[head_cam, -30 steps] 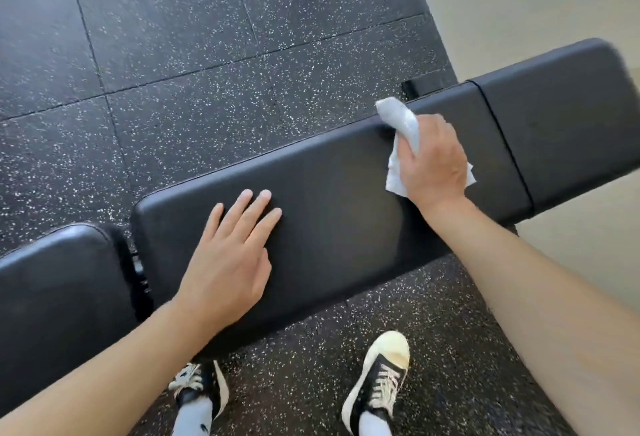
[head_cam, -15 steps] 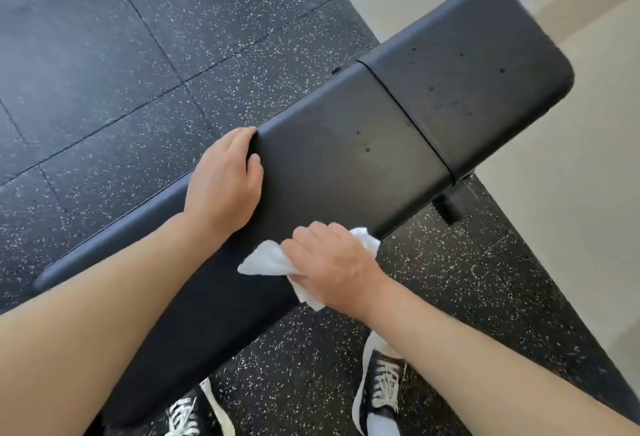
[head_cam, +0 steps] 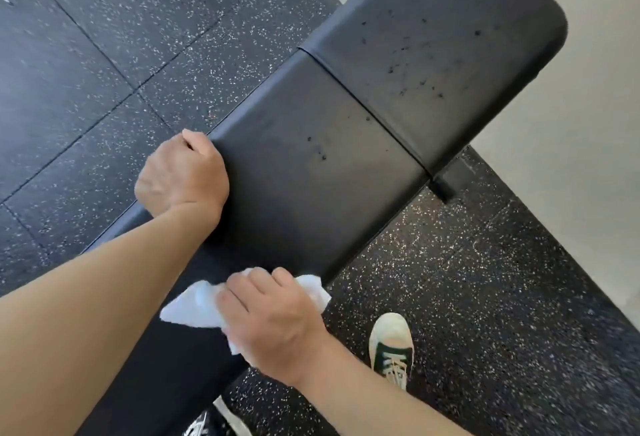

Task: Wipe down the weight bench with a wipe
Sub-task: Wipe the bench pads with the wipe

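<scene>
Running diagonally across the view, the black padded weight bench stands on speckled black rubber floor tiles. A seam divides its long pad from a wider end pad, which carries scattered dark specks; a few more specks lie on the long pad near the seam. The left hand grips the far edge of the long pad, its fingers curled over and down the side, so the fingertips are hidden. The right hand presses a crumpled white wipe against the near edge of the same pad, fingers bent around the wipe and holding it, with loose folds sticking out on both sides of the hand. The two hands sit on opposite edges of the pad, well apart. Below the bench's near edge, a white sneaker with dark laces stands on the tiles, and part of a black-and-white sneaker shows at the bottom of the view. Pale flooring borders the tiles on the right.
</scene>
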`<state>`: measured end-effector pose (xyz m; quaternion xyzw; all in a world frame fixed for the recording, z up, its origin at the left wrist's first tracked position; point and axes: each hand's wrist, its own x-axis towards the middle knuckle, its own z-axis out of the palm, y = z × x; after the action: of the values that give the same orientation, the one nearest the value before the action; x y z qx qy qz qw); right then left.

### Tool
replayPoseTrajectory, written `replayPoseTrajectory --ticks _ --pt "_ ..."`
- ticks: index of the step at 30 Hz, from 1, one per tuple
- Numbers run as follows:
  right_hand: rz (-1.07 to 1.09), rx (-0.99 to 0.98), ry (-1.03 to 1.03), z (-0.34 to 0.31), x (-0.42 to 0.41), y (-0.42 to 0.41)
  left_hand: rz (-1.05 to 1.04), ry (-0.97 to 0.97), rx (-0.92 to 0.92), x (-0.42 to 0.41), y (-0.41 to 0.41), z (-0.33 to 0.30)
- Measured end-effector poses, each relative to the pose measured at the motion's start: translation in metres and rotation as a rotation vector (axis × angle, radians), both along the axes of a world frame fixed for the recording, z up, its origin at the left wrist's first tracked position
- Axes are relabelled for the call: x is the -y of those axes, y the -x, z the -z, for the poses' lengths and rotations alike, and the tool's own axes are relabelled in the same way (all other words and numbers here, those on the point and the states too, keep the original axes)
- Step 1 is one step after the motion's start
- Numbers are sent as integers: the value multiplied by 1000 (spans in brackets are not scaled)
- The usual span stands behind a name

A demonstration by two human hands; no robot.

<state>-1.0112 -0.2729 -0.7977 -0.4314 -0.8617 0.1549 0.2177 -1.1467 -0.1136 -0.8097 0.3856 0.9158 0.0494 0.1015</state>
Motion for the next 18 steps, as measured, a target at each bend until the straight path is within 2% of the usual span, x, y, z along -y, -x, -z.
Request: replayPoseTrajectory --ticks 2,4,8,11,12,14,16,18 --pt "-103 -34 -26 4 -11 -13 8 5 -14 -1 1 2" --pt "-95 34 -57 7 -40 -49 6 12 -16 -1 1 4" --pt "358 40 -62 14 -106 -120 16 53 -30 -1 2 5" --pt "568 28 29 10 -109 -105 15 65 -17 -1 1 2" --pt "575 32 58 7 -103 -89 14 71 -11 -2 0 1" --pt "453 36 95 4 -93 -52 7 81 1 -2 0 -1" --pt "303 47 63 2 -91 -19 -8 83 5 -4 -1 -2" --pt "262 45 22 2 -96 1 -18 81 1 -5 -2 -1"
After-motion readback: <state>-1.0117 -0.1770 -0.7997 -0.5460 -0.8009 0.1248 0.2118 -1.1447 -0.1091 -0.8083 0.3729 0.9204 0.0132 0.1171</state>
